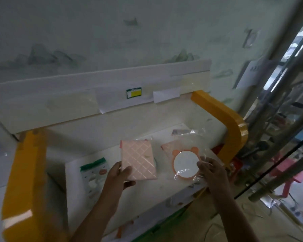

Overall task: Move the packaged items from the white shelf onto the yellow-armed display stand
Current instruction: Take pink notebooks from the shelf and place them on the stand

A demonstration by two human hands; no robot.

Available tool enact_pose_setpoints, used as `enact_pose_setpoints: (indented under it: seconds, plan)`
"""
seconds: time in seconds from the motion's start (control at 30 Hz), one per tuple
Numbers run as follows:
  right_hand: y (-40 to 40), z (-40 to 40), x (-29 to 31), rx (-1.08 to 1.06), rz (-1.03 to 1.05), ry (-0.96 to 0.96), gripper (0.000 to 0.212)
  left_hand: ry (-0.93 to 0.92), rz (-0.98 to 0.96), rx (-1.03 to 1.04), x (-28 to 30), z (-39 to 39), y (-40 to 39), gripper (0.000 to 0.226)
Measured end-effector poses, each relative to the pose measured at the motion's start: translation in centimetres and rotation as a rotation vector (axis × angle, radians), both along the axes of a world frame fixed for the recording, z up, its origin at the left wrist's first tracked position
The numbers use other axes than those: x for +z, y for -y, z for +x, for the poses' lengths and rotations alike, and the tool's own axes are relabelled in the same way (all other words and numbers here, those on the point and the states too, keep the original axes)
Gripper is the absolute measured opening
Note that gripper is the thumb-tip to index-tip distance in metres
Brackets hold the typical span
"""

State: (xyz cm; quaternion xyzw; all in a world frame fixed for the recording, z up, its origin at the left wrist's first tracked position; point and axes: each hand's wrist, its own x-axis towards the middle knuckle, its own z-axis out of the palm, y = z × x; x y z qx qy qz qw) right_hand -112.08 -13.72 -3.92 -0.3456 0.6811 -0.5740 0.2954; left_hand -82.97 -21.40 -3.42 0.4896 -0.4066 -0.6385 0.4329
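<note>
Two items held: your left hand fingers clamp the pink quilted flat packet; right hand fingers pinch the clear-bagged round orange-rimmed mirror over the stand's white surface.

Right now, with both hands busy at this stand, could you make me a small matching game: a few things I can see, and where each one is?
Things:
1. pink quilted package
2. round orange-rimmed item in clear wrap
3. green-topped pouch
4. green and yellow label

Places:
A. lying on the stand's white surface, left of the hands
B. held by the right hand
C. stuck on the white back panel
D. held by the left hand

Pairs: 1-D, 2-B, 3-A, 4-C
</note>
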Motion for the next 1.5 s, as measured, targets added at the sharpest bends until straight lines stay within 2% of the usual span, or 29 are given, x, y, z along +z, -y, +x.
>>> enact_pose_setpoints:
  seconds: [0.17, 0.33, 0.47, 0.73, 0.87, 0.97, 1.17, 1.27, 1.4, 1.5]
  plan:
    - [4.3, -4.9, -0.9, 0.154, 0.025, 0.021, 0.024, -0.02, 0.013, 0.164, -0.6, -4.0, -0.3, 0.014]
    - [7.4, -6.7, -0.8, 0.291, 0.041, 0.079, 0.026, -0.039, -0.016, 0.321, -0.3, -6.2, -2.1, 0.02]
    - [10.1, -5.1, -1.8, 0.4, 0.091, 0.14, 0.022, -0.022, -0.016, 0.48, -0.5, -5.3, -4.0, 0.018]
    - [13.9, 1.5, -4.7, 0.555, 0.158, 0.155, 0.038, 0.006, -0.02, 0.704, -0.9, -2.4, -7.6, 0.01]
    - [14.8, 3.7, -6.1, 0.548, 0.19, 0.072, 0.042, 0.003, -0.016, 0.77, -1.1, -1.8, -7.7, 0.017]
    - [15.2, 4.2, -6.7, 0.504, 0.218, -0.069, 0.042, -0.003, -0.005, 0.779, -1.5, -1.2, -7.3, 0.02]
    - [15.4, 4.9, -7.8, 0.479, 0.245, -0.345, 0.05, 0.005, -0.017, 0.655, -1.8, 0.2, -6.3, 0.012]
    - [15.2, 5.5, -8.4, 0.511, 0.253, -0.467, 0.054, 0.002, -0.018, 0.601, -2.1, 0.6, -5.9, 0.018]
    - [14.9, 5.0, -8.1, 0.518, 0.234, -0.586, 0.05, -0.009, -0.024, 0.555, -2.3, 0.5, -5.1, 0.024]
    - [14.8, 3.2, -7.6, 0.541, 0.144, -0.627, 0.041, -0.022, -0.035, 0.52, -2.7, -0.1, -4.2, 0.028]
